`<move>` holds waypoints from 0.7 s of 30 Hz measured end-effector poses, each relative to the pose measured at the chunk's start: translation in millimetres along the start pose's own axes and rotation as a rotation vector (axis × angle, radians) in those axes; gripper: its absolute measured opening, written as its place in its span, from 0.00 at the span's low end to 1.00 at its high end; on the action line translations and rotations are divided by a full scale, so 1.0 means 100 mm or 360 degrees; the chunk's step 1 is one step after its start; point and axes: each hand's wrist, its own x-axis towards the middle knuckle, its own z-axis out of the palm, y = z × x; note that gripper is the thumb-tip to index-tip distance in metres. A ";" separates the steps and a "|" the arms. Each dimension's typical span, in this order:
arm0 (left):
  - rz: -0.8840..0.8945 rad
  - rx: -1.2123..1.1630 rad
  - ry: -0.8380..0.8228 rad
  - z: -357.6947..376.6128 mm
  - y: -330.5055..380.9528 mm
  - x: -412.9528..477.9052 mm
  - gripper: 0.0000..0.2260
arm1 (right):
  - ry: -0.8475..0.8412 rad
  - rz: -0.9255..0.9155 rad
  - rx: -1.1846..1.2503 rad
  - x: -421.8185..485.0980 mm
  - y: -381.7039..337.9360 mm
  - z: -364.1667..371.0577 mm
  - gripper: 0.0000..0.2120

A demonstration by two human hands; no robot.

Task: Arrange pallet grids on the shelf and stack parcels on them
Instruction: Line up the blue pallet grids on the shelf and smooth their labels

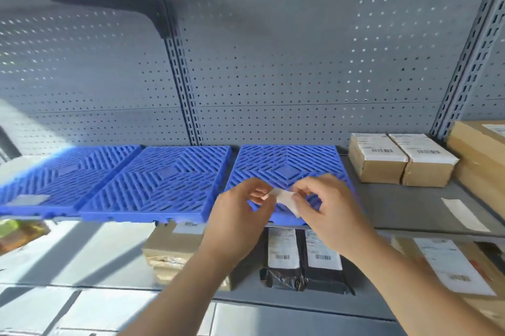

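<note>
together, left hand (240, 212) and right hand (325, 212) raised, pinching paper strip (284, 197)

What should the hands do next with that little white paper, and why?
Probably lay the white paper slip down on the grey shelf, by the other slip lying there. Both the left hand and the right hand pinch it over the rightmost blue pallet grid, so neither is free, and that grid carries no parcels yet.

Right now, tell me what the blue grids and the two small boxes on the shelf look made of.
Blue grids: likely moulded plastic, with uniform colour, slight sheen and slatted openwork.
Small boxes: brown cardboard, matte, with white paper labels on top.
</note>
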 end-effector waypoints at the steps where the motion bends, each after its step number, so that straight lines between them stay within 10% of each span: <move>1: 0.0002 0.0030 0.0001 -0.16 -0.11 -0.01 0.03 | -0.0003 -0.0027 -0.0003 0.05 -0.11 0.13 0.02; 21: 0.0085 0.0524 0.0234 -1.71 -1.34 0.10 0.04 | -0.0063 -0.0243 -0.0017 0.71 -1.16 1.64 0.05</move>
